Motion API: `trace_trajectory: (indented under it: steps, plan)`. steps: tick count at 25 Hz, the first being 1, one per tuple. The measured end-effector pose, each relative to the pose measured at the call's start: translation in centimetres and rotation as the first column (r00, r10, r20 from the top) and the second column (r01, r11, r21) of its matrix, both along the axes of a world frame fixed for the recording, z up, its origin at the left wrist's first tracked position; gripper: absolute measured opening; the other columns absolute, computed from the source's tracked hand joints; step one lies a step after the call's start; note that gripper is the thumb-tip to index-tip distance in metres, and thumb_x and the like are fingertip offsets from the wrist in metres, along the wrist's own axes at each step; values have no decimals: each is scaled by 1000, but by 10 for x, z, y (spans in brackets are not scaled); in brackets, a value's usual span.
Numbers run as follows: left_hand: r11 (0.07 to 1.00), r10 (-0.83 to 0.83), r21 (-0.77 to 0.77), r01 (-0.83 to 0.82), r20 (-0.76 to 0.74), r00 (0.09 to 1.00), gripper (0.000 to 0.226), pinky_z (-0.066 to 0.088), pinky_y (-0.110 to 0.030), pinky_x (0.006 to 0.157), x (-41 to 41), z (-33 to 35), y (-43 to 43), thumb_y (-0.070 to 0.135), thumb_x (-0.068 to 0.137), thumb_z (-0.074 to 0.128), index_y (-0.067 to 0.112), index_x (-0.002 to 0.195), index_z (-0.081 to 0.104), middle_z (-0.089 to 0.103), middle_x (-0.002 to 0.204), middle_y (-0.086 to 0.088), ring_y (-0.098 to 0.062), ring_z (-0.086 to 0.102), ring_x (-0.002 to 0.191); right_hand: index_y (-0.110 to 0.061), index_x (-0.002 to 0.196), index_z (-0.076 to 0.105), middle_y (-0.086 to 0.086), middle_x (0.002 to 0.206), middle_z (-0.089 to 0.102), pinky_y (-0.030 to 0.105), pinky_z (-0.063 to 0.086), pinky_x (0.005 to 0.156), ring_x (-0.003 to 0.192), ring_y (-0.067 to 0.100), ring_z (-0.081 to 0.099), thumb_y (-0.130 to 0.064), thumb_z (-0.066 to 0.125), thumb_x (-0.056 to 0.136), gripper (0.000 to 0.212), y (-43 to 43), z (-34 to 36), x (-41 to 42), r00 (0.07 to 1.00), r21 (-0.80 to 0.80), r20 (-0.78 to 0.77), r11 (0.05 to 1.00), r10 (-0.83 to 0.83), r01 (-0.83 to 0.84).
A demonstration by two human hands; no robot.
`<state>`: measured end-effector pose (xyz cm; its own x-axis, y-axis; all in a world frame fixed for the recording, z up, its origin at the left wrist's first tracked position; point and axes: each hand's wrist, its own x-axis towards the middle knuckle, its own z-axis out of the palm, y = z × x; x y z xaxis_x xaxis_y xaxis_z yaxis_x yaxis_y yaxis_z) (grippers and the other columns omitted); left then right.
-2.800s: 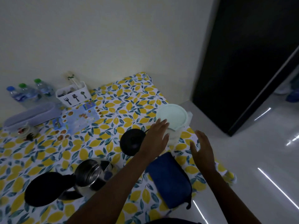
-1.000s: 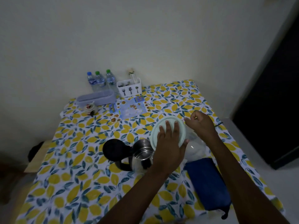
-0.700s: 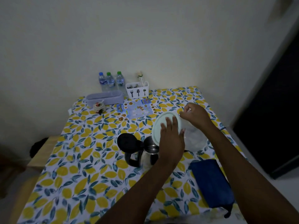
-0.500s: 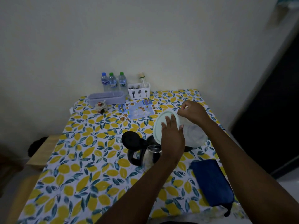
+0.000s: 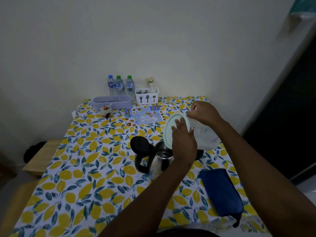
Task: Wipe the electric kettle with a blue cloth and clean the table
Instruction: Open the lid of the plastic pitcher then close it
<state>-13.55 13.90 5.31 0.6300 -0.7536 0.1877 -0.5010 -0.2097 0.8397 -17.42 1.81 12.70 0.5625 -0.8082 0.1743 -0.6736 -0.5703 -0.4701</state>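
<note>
1. Electric kettle (image 5: 156, 161): landmark; stands upright near the middle of the lemon-print surface (image 5: 85, 168), its black lid (image 5: 141, 145) hinged open toward the left.
2. Translucent jug (image 5: 205, 135): held tilted directly above and right of the kettle, its pale green lid (image 5: 169, 127) facing the kettle mouth.
3. Left hand (image 5: 183, 142): fingers spread flat against the jug lid, pressing it rather than closing round anything.
4. Right hand (image 5: 203, 112): fingers curled together on the jug's far rim, behind the kettle; the exact grip is hidden.
5. Blue cloth (image 5: 220, 192): lies folded and untouched on the surface, right of and nearer than the kettle.
6. Judgement: the step appears to be tipping the jug at the kettle. To do it well, keep the lid braced, line any opening up over the kettle mouth, and tilt slowly so nothing spills onto the surface.
7. 3 bottles (image 5: 119, 85) stand well behind the kettle, against the wall.
</note>
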Motion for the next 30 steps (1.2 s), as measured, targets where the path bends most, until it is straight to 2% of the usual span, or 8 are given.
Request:
trace_trajectory:
  steps: [4,7,14,21,30]
  plan:
    - [1000,6,-29,-6,2,1000,58,21,-44,118,-1,3,0,33,101,40,8,149,18,25,158,-14,-34,21,146,-23,65,52,-3,71,58,27,34,54,63,14,49,-34,66,69,18,0,5,0,1000,-24,-16,1000,13,-14]
    - [1000,4,-31,-4,-6,1000,59,20,-44,118,-3,2,1,39,101,33,8,149,18,25,158,-13,-34,20,146,-26,61,48,-6,68,55,27,34,54,63,13,48,-34,66,69,22,1,6,-1,999,-30,-21,999,24,-25]
    - [998,48,-37,-47,44,998,57,23,-43,117,-5,-4,3,33,101,42,8,149,21,29,157,-14,-33,26,144,-21,67,53,-5,67,55,25,33,54,62,14,48,-33,66,70,18,4,4,-2,999,-54,-19,998,32,-33]
    - [997,55,-59,-51,57,997,57,21,-41,118,-6,-6,6,32,101,42,7,148,22,28,157,-13,-33,25,145,-11,77,61,5,80,66,25,34,55,72,23,56,-33,67,71,24,5,4,-2,999,-73,-36,997,25,-28]
    - [995,69,-77,-64,66,995,57,25,-45,116,-7,-6,6,31,101,44,5,147,25,33,154,-16,-36,30,142,-15,77,61,3,84,68,32,41,61,75,22,59,-36,67,70,24,7,6,-3,999,-58,-48,998,9,-12]
